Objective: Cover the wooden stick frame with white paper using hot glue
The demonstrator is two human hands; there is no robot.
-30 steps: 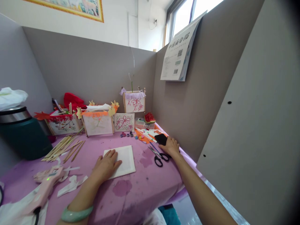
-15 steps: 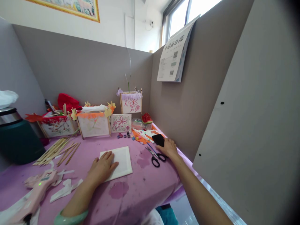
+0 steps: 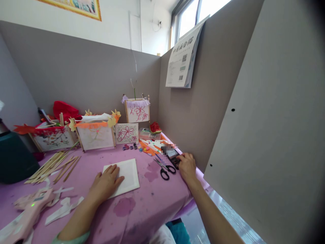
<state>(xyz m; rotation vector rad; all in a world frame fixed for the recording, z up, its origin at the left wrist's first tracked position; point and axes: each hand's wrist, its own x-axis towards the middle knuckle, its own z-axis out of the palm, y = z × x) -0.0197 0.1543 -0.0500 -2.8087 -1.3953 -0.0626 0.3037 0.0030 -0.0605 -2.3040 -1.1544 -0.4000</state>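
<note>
My left hand (image 3: 108,179) lies flat with fingers spread on a white fabric-like panel (image 3: 129,174) with a raised border, on the purple-covered table. At the table's right edge, my right hand (image 3: 187,166) has its fingers curled at the near side of a phone (image 3: 173,156). The phone lies face up with its screen lit; part of it is hidden by the fingers and a blurred patch. Black-handled scissors (image 3: 165,168) lie open just left of the phone.
Bamboo sticks (image 3: 50,166), a pink glue gun (image 3: 33,211) and white scraps (image 3: 63,210) lie on the left. Decorated lantern-like boxes (image 3: 95,135) stand at the back. Markers (image 3: 152,145) lie behind the scissors. A dark green bottle (image 3: 17,157) stands far left; a grey partition (image 3: 203,91) rises at right.
The phone, a dark shape before, now shows a lit screen and sits slightly nearer to me with my right hand. My left hand stays on the panel. The view has shifted slightly right.
</note>
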